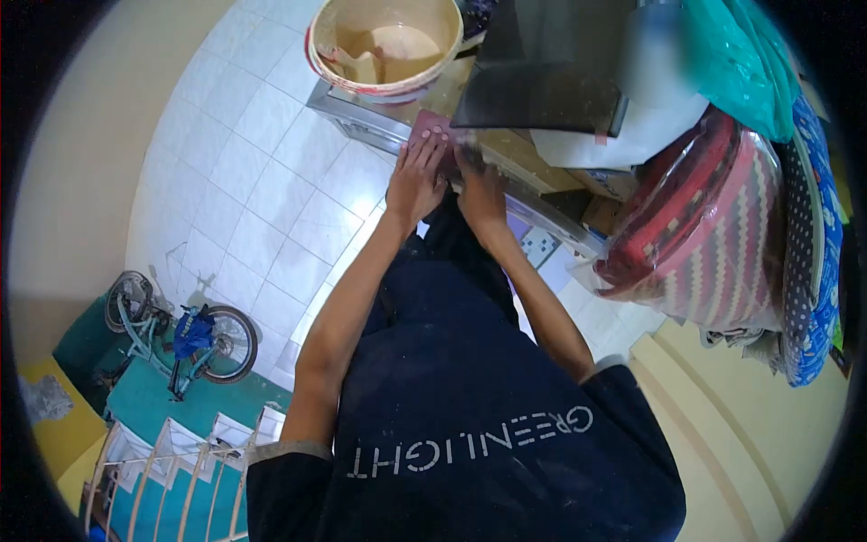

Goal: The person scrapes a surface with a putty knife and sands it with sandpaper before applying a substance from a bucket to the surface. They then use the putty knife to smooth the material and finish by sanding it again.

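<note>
Both hands press a reddish-brown sheet on the worktop edge.

The left hand (415, 176) lies flat, fingers spread, on the reddish-brown sheet (432, 126) at the near edge of the worktop (506, 149). The right hand (479, 185), just beside it, grips the sheet's right part. Farther left stands a cream bucket (384, 45); a dark board (542, 86) lies to the right.

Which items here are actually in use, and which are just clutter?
In use: left hand and right hand, both pressed on the reddish sheet at the metal ledge.
Lying about: bucket, bicycle, wrapped patterned mat, teal bag.
</note>
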{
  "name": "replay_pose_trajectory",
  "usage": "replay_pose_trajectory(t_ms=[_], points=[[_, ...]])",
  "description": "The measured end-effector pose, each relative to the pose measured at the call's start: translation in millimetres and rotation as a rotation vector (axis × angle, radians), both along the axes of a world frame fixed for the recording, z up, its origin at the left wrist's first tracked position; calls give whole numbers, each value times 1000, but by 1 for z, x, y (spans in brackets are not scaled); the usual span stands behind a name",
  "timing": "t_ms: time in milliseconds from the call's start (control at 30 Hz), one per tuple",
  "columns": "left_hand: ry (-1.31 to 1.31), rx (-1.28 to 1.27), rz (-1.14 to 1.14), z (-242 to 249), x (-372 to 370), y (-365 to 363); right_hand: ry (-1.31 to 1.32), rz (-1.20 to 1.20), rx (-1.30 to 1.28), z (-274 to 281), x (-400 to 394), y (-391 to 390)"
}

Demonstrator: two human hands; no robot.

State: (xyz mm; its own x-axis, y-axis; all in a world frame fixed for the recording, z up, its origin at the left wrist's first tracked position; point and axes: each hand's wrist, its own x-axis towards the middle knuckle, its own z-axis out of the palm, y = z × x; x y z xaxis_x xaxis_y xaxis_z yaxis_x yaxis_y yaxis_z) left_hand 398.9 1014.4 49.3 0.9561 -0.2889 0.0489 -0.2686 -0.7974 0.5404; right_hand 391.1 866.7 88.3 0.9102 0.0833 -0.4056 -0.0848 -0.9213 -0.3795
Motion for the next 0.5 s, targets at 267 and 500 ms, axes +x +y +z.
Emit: replay_pose_trajectory(t_ms=[267, 500], points=[[30, -24, -1, 3, 3, 1, -148, -2, 23, -15, 1, -6], [-7, -83, 8, 3, 1, 2, -37, 8, -45, -5, -8, -5]])
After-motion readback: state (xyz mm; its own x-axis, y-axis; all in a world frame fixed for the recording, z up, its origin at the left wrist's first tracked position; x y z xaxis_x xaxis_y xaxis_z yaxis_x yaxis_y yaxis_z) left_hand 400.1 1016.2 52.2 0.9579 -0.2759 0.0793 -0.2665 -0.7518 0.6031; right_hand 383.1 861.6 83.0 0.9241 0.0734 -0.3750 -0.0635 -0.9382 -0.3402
